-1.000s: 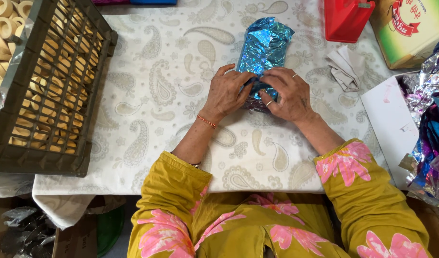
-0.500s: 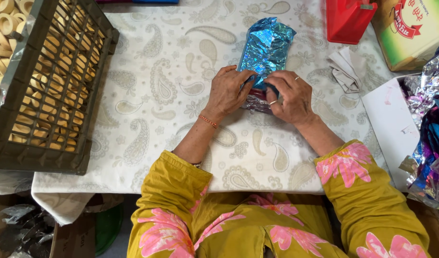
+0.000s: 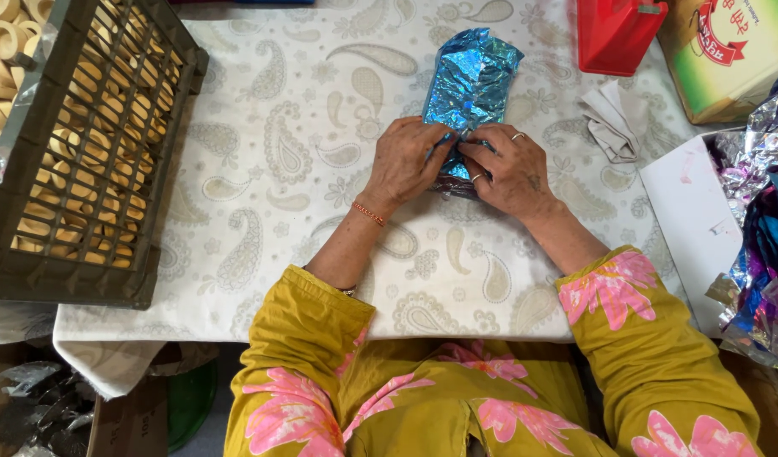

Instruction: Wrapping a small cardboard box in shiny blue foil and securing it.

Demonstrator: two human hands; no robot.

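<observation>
Paisley tablecloth [image 3: 262, 169] carries a slatted crate [image 3: 76, 161] at its left edge. Blue foil packet [image 3: 469, 93] lies mid-cloth, long axis running from near to far edge. Left hand [image 3: 408, 161] and right hand [image 3: 509, 172] pinch its near end, fingertips pressed together.

Both hands press on the near end of a blue foil-wrapped packet [image 3: 471, 85] lying on a paisley tablecloth [image 3: 279, 169]. The left hand [image 3: 406, 161] and right hand [image 3: 512, 169] meet fingertip to fingertip over the foil's folded edge. Left of the grip sits a dark slatted crate [image 3: 76, 152] of pale rings; beyond it to the right a red box [image 3: 613, 34], and farther right crumpled coloured foil [image 3: 766, 254].
</observation>
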